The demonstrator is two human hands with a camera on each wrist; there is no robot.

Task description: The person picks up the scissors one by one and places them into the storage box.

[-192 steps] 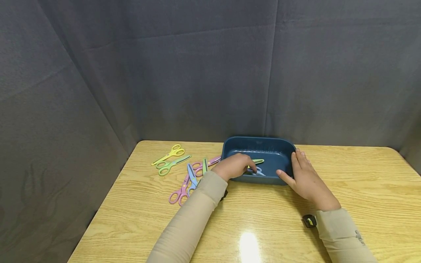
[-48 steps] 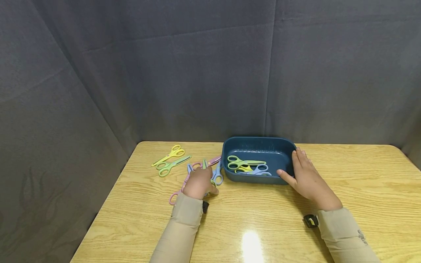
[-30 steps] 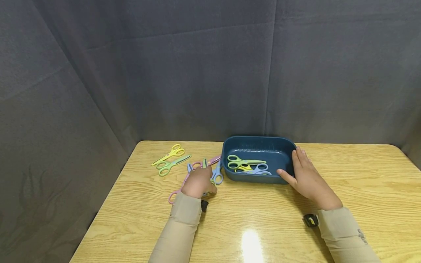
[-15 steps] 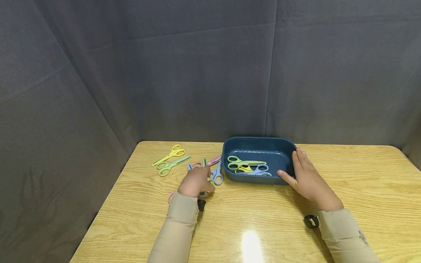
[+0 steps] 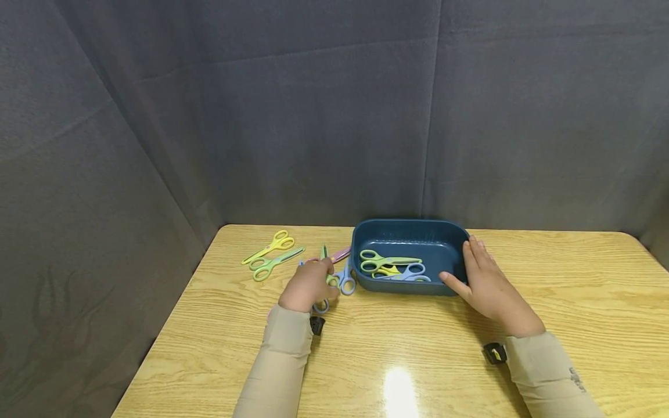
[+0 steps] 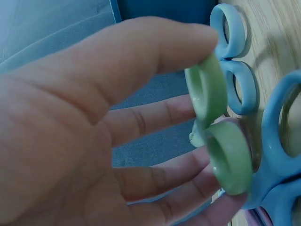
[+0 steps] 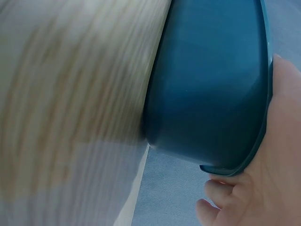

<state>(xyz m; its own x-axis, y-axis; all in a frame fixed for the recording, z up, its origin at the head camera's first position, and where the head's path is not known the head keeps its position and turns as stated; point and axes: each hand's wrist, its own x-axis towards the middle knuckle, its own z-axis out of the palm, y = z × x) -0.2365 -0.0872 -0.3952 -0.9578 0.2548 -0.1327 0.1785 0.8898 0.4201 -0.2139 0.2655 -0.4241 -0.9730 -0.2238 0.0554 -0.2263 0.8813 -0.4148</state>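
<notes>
In the head view, my left hand is over a loose group of zigzag-blade scissors on the table. It pinches light green scissors at their finger loops, thumb on one loop and fingertips behind; their blades point away. Blue scissors lie just right of the hand, other blue scissors beneath it. Pink scissors are partly hidden. My right hand rests against the right end of the dark blue box, fingers straight along the wall, thumb over the front rim.
Inside the box lie green scissors, yellow scissors and blue scissors. Yellow scissors and green scissors are at the table's back left. A grey curtain hangs behind the wooden table.
My left hand has left the box, where blue scissors now lie, and come to the pile. In the last second it shifts slightly left and back with the green scissors. The right hand stays put.
</notes>
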